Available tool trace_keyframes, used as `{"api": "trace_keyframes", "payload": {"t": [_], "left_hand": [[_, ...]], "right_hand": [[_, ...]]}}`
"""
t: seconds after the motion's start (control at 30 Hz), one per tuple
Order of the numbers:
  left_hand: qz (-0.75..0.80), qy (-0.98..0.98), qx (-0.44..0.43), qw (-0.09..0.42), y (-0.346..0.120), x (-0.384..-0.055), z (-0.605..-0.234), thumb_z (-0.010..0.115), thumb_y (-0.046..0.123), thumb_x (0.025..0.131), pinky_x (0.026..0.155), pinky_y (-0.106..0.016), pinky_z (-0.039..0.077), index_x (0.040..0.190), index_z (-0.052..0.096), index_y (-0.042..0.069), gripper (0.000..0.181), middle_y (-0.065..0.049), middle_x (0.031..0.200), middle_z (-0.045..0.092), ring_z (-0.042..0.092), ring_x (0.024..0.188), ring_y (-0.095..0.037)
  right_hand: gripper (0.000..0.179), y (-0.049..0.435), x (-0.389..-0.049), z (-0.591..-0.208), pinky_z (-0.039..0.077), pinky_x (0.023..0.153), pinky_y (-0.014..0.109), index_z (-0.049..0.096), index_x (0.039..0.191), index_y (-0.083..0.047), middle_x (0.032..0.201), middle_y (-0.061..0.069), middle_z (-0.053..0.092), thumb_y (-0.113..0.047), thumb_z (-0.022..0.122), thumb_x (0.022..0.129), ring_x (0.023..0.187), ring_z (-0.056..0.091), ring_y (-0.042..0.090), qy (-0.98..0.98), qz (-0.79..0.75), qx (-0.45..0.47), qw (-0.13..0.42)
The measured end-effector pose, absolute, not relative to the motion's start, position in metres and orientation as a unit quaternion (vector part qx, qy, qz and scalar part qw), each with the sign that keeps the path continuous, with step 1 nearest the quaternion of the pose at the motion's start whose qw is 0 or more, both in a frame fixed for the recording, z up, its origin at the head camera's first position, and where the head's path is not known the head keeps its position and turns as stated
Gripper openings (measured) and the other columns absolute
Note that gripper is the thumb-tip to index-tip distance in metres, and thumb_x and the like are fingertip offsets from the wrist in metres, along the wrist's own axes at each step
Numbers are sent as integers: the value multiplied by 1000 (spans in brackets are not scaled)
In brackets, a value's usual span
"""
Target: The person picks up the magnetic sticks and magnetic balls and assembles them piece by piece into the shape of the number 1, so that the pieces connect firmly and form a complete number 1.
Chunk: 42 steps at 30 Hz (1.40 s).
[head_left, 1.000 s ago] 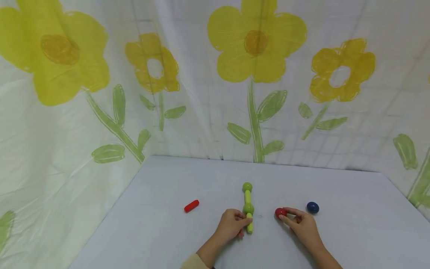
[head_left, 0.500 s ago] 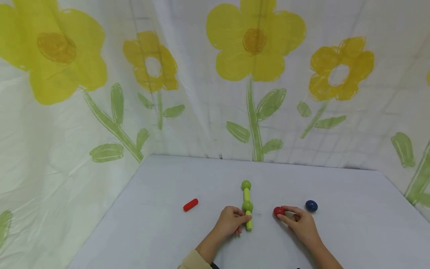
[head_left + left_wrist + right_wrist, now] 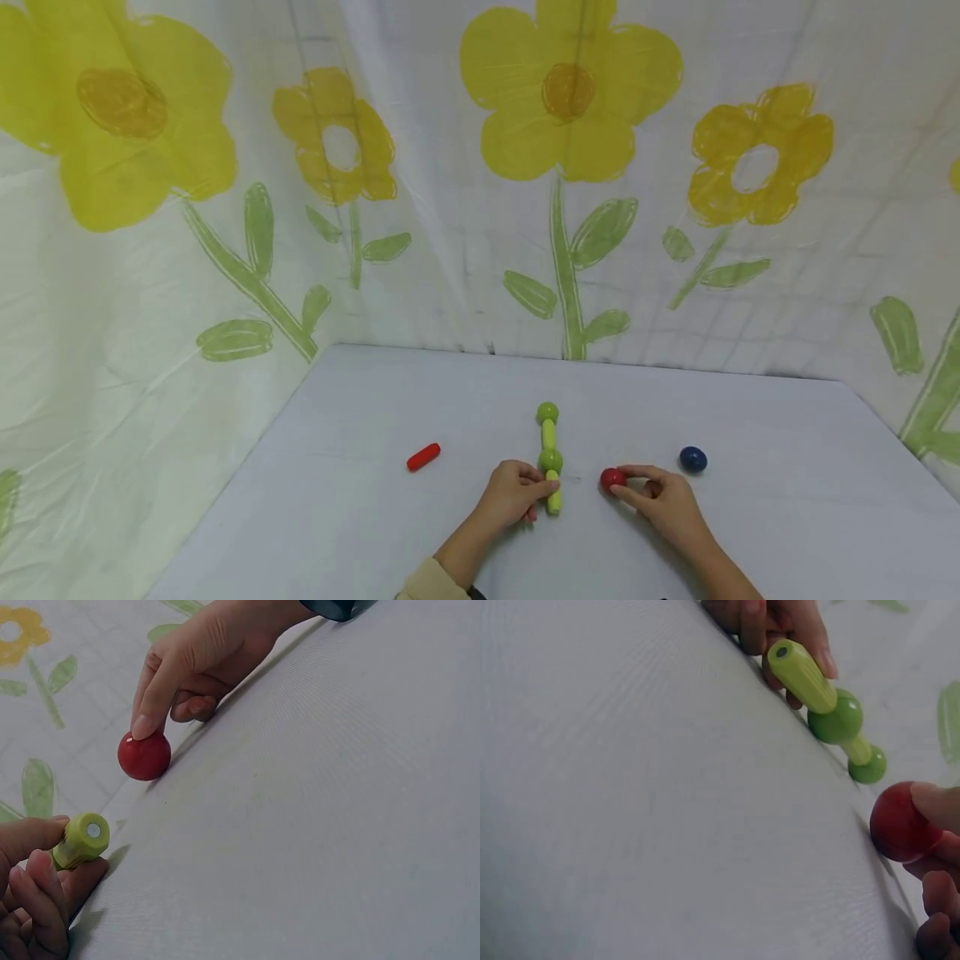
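Quick count of what I've got here: two green balls [image 3: 551, 460], two yellow-green rods [image 3: 554, 502], one red ball [image 3: 612, 480], one red rod [image 3: 423, 457] and one blue ball [image 3: 693, 459]. The greens and yellow-greens sit end to end in a single line, ball, rod, ball, rod, with the last rod pointing back toward me.

My left forearm comes in from the lower left, beige sleeve [image 3: 432, 582] at the wrist, and my left hand [image 3: 512, 492] is pinching that nearest rod, thumb laid across it. The rod's free end pokes out past my fingers, and the left wrist view shows a little pale disc on it.

My right arm angles in from the lower right. My right hand [image 3: 670, 507] has the red ball pinched between thumb and forefinger, the other fingers curled in. The ball's at my fingertips, near the green line but not touching it. Can't tell if it's actually resting on the white tabletop [image 3: 330, 517].

Red rod's off to the left, blue ball's beyond my right knuckles, both clear of my fingers.
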State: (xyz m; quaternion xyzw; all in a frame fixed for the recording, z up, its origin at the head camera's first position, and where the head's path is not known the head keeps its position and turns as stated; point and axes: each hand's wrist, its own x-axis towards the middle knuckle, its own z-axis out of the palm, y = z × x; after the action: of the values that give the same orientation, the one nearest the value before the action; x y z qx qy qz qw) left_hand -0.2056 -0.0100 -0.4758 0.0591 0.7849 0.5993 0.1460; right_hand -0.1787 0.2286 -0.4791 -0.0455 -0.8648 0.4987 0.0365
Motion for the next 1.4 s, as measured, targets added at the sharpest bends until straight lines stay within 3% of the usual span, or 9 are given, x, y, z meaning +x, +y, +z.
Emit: {"api": "trace_keyframes", "payload": {"t": [0.67,1.0,1.4], "left_hand": [[599,785,63,145,-9,-205,-476,75,15,86,39,-15,35,85,67,0,16,0,62,63,44,39,-4],[604,782,70,137,-10,-205,-477,74,12,86,39,-15,35,84,67,-1,15,0,62,63,43,38,-4],[593,789,70,142,-12,-205,-476,74,15,87,40,-15,35,86,68,1,15,1,62,62,44,40,-4]], "right_hand": [[36,211,-168,-476,33,46,19,70,106,1,57,-2,48,-24,79,82,50,41,5,-860,500,87,-50],[36,198,-164,-475,34,47,18,70,107,1,58,-2,50,-24,79,82,51,42,5,-849,511,100,-83],[34,188,-157,-475,35,46,18,70,106,1,59,-3,51,-22,79,82,52,43,4,-844,514,129,-83]]}}
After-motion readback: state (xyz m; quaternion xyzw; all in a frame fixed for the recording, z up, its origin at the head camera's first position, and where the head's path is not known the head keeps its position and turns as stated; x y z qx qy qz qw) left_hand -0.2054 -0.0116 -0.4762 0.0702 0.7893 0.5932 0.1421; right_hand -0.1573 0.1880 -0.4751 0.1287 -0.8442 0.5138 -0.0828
